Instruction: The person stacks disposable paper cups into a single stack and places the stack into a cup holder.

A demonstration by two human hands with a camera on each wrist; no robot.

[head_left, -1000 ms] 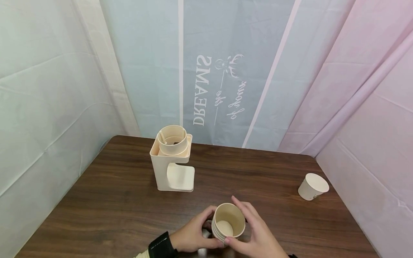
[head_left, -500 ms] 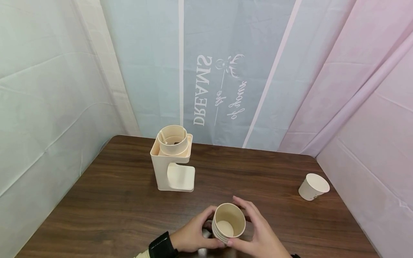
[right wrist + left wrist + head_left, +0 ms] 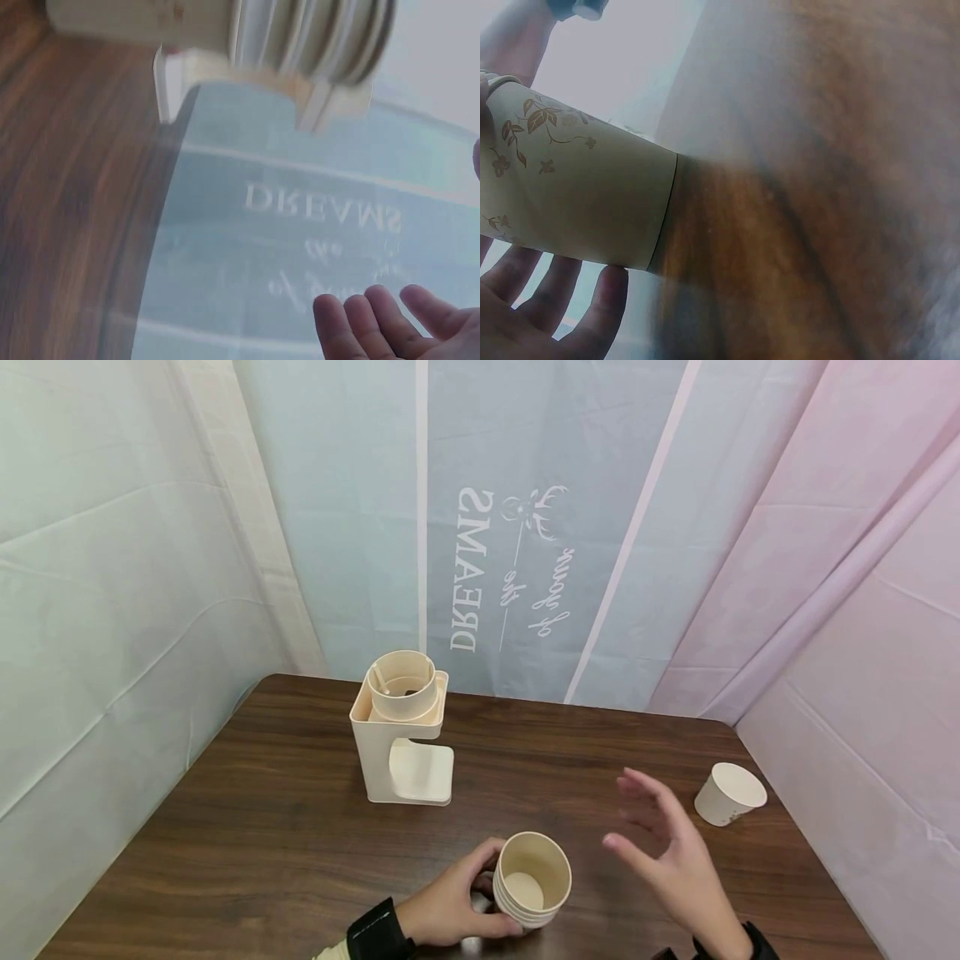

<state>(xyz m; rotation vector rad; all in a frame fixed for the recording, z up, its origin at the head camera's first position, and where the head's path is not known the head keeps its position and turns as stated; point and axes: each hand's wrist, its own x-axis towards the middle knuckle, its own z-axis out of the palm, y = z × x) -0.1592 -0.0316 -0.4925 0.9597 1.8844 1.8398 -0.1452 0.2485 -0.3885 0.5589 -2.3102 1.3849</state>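
My left hand (image 3: 452,896) grips a stack of nested cream paper cups (image 3: 531,883) near the table's front edge, thumb on the near side and fingers round the far left. The stack's mouth faces up. In the left wrist view, brown leaf and flower prints show on the lowest cup (image 3: 585,180), its base right at the tabletop. To the right, my right hand (image 3: 673,852) is raised with fingers spread and nothing in it, between the stack and a single white paper cup (image 3: 727,794). Layered rims of the stack (image 3: 307,37) cross the top of the right wrist view.
A cream cup dispenser (image 3: 375,762) with a round tube on top and a flat foot stands at the back left of the dark wooden table (image 3: 285,827). Pale curtains (image 3: 360,527) hang behind and along both sides, with white lettering on the middle one.
My right hand has let go of the cup stack and moved right and up toward the single cup. My left hand keeps holding the stack in the same place.
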